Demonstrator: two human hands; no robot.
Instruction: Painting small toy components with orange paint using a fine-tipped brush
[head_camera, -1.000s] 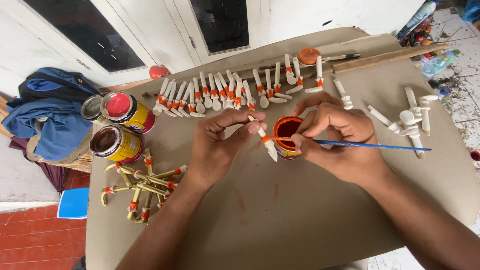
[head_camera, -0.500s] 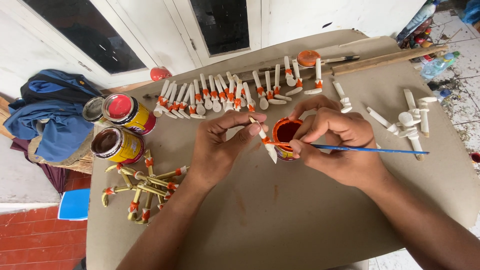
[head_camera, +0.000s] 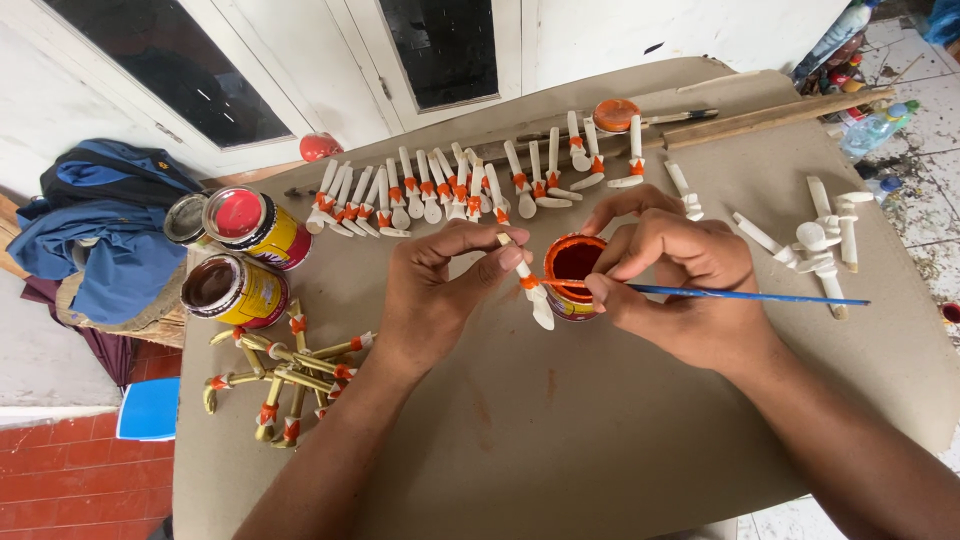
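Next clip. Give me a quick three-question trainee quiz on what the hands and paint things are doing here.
1. True or false: the right hand holds a thin blue-handled brush.
2. What does the left hand hold? A) a white wooden piece with an orange band B) a paint can lid C) a cloth
3. What colour is the paint in the small open pot between the hands?

Key: 1 true; 2 A; 3 orange-red.

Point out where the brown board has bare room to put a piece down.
The brown board is bare in front of the left hand and right hand, between the forearms and toward the near right edge. It is crowded along the far row of white orange-banded wooden pieces, by the paint tins and around the yellow pieces.
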